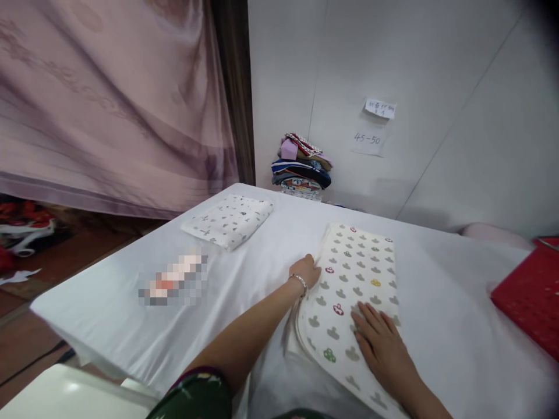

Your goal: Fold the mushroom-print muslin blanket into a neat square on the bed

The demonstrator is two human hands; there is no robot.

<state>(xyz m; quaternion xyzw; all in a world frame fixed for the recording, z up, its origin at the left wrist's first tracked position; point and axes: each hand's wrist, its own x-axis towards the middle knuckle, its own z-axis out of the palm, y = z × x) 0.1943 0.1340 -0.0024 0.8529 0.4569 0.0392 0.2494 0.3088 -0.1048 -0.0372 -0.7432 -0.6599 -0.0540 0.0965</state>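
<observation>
A folded cream cloth with grey, red, green and yellow prints (358, 273) lies on the white table (437, 291) in front of me. My left hand (305, 271), with a bracelet at the wrist, grips the cloth's left edge, fingers curled round the layers. My right hand (379, 337) lies flat on the near part of the cloth, fingers spread. A second folded white cloth with small grey prints (229, 220) sits farther left on the table.
A stack of folded coloured fabrics (301, 167) stands at the table's far edge against the white wall. A red cloth (530, 294) lies at the right edge. A blurred patch (174, 279) is on the table's left. A pink curtain (109, 99) hangs left.
</observation>
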